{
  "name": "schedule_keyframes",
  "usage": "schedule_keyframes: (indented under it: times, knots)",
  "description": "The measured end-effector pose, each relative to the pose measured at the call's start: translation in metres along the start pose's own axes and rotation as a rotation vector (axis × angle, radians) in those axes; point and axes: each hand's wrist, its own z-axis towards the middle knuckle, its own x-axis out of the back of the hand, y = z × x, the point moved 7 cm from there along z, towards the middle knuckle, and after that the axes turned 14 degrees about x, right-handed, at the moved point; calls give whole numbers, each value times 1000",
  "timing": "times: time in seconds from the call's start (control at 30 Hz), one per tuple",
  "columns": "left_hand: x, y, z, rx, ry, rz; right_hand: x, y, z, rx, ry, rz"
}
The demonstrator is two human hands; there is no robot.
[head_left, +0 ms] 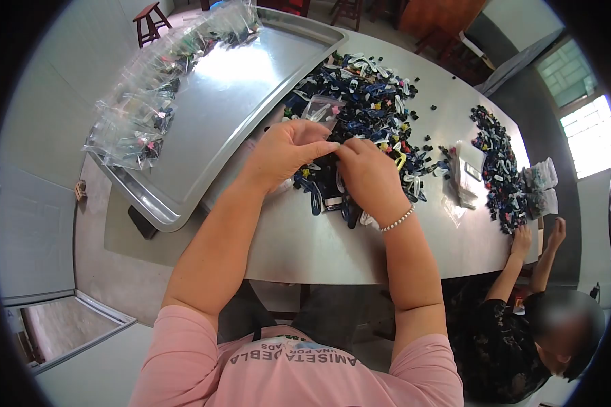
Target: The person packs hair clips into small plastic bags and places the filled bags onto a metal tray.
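Both hands meet over the near left side of a large pile of small dark hair clips [373,88]. My left hand [288,150] has its thumb and fingers pinched together; what it grips is too small to make out. Close against it, my right hand [372,173], with a beaded bracelet at the wrist, is also closed at the fingertips, its hold hidden. Just beyond the hands a clear plastic bag [321,110] with a pink piece lies on the pile. Navy and white clips lie under and between the hands.
A metal tray [214,136] at the left holds filled clear bags [132,129]. To the right on the metal table [305,254] are a stack of flat bags [467,173] and a second clip pile [499,163]. A co-worker's hand [521,243] touches that pile's near end.
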Motion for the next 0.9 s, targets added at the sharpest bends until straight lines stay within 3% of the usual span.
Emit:
schedule_keyframes:
  times: [0.1,0.17,0.23,0.3,0.43,0.63,0.77,0.83,0.9]
  knots:
    - [-2,0,-1,-4,-13,-8,2,22,-6,-37,134,101]
    - [-3,1,-1,0,-36,-33,4,44,-15,-174,302,449]
    - [-2,0,-1,34,-24,-12,8,53,-17,-297,287,574]
    - [-4,2,-3,38,-29,-19,8,61,-22,-512,351,967]
    - [-11,1,-7,76,-102,-73,3,67,-27,-613,439,1290]
    - [-21,-5,-11,185,-170,22,-2,69,-27,-589,529,1672]
    - [-25,-14,-7,232,-206,38,19,56,-25,-517,621,1478]
    - [-28,-18,-7,265,-221,69,41,43,-21,-300,682,1165]
    - [-28,-19,-7,258,-245,73,39,31,-17,-245,678,1105]
